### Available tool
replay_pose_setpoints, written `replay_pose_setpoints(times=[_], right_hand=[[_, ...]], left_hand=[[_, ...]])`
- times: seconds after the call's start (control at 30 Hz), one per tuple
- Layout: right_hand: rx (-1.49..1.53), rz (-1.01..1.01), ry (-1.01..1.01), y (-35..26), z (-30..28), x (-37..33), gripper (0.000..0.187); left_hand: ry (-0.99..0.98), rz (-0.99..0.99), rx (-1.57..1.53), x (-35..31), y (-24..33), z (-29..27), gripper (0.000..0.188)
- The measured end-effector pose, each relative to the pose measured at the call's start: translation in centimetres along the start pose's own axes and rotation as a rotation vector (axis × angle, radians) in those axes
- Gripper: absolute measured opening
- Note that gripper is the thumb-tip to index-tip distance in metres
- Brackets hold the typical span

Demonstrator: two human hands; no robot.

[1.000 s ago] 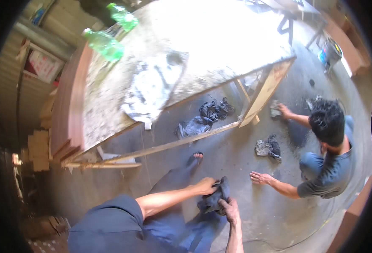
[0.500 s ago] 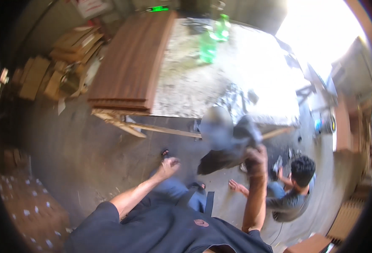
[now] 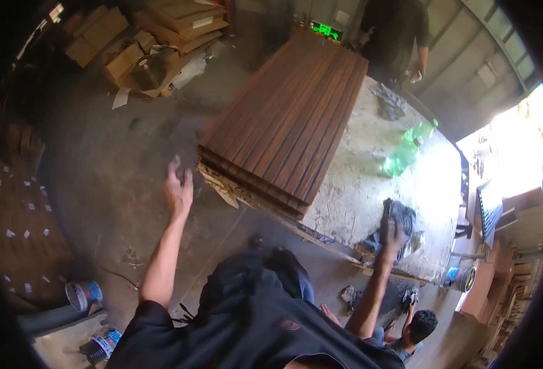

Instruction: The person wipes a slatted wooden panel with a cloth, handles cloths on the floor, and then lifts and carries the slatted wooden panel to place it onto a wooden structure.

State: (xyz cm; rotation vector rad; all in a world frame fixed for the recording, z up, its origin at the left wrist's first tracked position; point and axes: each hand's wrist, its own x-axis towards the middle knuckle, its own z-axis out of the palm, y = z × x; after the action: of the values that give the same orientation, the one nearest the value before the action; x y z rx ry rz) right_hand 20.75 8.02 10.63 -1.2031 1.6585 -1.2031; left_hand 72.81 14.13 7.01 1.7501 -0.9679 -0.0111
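My left hand (image 3: 178, 189) is raised over the floor at the near left corner of a stack of brown grooved panels (image 3: 284, 117). Its fingers are apart and hold nothing. My right hand (image 3: 392, 240) is at a crumpled dark rag (image 3: 400, 213) by the near edge of the worn whitish table (image 3: 336, 190). Motion blurs its fingers, so whether they grip the rag is unclear. The panels lie on the table's left part.
Green plastic bottles (image 3: 400, 161) and a grey crumpled cloth (image 3: 389, 101) are on the table. One person (image 3: 400, 37) stands at its far end; another (image 3: 420, 329) is low at the right. Cardboard (image 3: 182, 27) lies far left, with a bucket (image 3: 82, 295) near left.
My view has turned, bringing the panels toward the middle. My right hand, which held a dark rag in front of the table, is now over its near edge. My left hand has risen and opened.
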Motion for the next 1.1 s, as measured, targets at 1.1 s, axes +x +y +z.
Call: replay_pose_setpoints(times=[1.1], right_hand=[[-0.243,0.108,-0.089,0.6,21.6,-6.1,0.076]], left_hand=[[-0.726,-0.288,0.063,9.2,-0.1,5.3,0.083]])
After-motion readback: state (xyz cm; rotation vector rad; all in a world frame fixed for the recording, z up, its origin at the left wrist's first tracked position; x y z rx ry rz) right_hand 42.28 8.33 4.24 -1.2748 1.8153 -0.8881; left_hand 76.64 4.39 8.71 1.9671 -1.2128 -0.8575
